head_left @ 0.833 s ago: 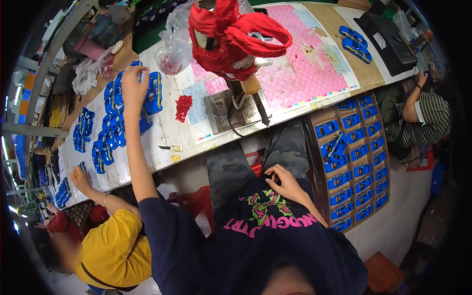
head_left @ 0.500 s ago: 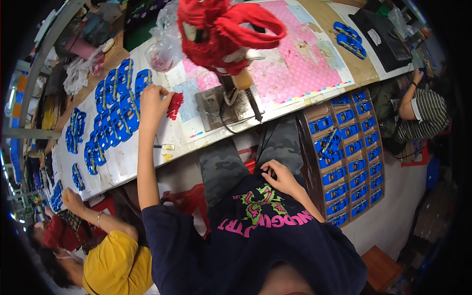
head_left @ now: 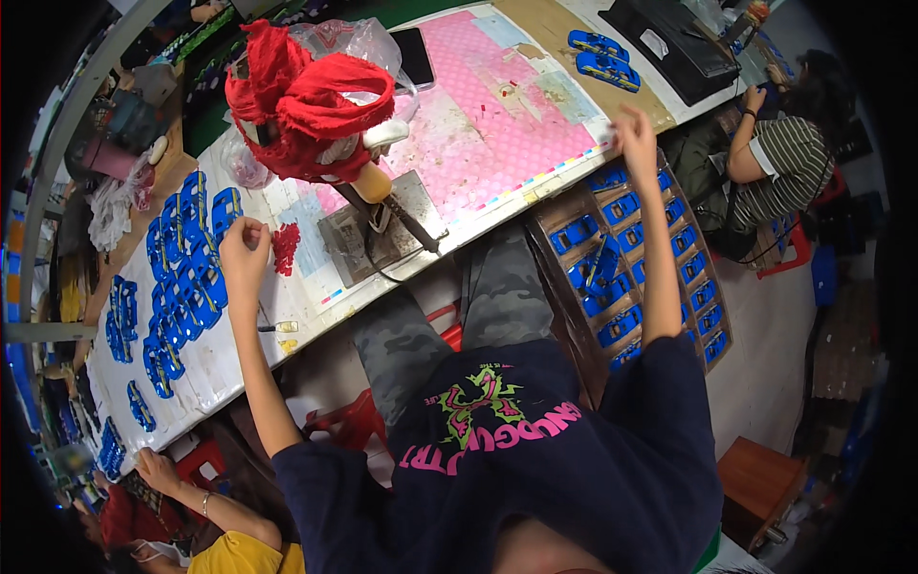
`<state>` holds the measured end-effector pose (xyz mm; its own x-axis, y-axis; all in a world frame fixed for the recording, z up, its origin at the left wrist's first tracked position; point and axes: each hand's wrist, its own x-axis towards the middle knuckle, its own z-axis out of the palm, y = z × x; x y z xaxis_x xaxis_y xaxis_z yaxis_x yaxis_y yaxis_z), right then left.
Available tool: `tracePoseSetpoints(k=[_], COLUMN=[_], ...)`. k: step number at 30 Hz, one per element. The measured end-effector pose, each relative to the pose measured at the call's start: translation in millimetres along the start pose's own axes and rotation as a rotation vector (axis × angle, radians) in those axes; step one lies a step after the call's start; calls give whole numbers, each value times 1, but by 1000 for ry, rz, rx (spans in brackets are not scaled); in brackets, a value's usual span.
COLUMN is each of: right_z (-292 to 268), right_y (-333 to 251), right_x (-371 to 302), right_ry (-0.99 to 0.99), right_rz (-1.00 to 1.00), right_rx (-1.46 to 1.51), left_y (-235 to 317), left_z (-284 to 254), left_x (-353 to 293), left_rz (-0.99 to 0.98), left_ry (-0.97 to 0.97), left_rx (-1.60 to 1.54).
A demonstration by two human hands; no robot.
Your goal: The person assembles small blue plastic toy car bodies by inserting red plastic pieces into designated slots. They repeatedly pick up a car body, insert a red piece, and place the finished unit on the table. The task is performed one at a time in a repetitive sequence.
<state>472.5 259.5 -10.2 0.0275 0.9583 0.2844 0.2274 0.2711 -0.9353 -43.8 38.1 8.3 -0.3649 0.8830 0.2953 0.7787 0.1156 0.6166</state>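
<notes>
My left hand [head_left: 246, 251] is over the left part of the table, its thumb and fingers pinched together; what is in them, if anything, is too small to make out. Beside it lies a small pile of red pieces [head_left: 285, 249], and on its other side stand rows of blue toy cars [head_left: 186, 287]. My right hand [head_left: 635, 143] is raised at the table's right edge with its fingers apart and nothing visible in it. Beyond its fingertips, two blue toy cars [head_left: 607, 71] lie on brown board.
A press-like tool wrapped in red cloth [head_left: 316, 105] stands on a metal plate [head_left: 406, 206]. A brown tray [head_left: 712, 359] of blue cars sits below the table's right edge. A phone [head_left: 414, 59] and a black box [head_left: 669, 48] lie farther back. Co-workers sit at both sides.
My right hand has risen from my lap to the table's right edge, fingers spreading. My left hand stays by the red pieces. The whole view has shifted and turned.
</notes>
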Motion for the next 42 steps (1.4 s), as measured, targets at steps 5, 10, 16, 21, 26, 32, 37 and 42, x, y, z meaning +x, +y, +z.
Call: tracePoseSetpoints(k=[5, 10, 16, 21, 26, 32, 37, 42], right_z=[-16, -17, -16, -31, -28, 15, 59, 66], right_y=[38, 65, 43, 15, -48, -113, -146, -154], right_x=[102, 129, 93, 35, -61, -180, -199, -192], right_ry=[171, 170, 203, 102, -291, -389, -1250, -1347], right_rz=[234, 315, 257, 159, 279, 425, 359, 113], right_rx=[-25, 2, 175, 409, 1163, 1514, 1227, 959], left_y=[24, 38, 70, 84, 107, 165, 196, 211], left_z=[-11, -14, -21, -31, -38, -35, -18, -17], left_x=[-21, -49, -76, -93, -105, -107, -103, -95], left_rz=[-78, -239, -429, -441, -474, -413, -301, -173], left_ry=[26, -61, -197, -316, -488, -751, -861, -992], left_rx=[-188, -668, -1072, -1295, -1399, -1454, -1298, -1185])
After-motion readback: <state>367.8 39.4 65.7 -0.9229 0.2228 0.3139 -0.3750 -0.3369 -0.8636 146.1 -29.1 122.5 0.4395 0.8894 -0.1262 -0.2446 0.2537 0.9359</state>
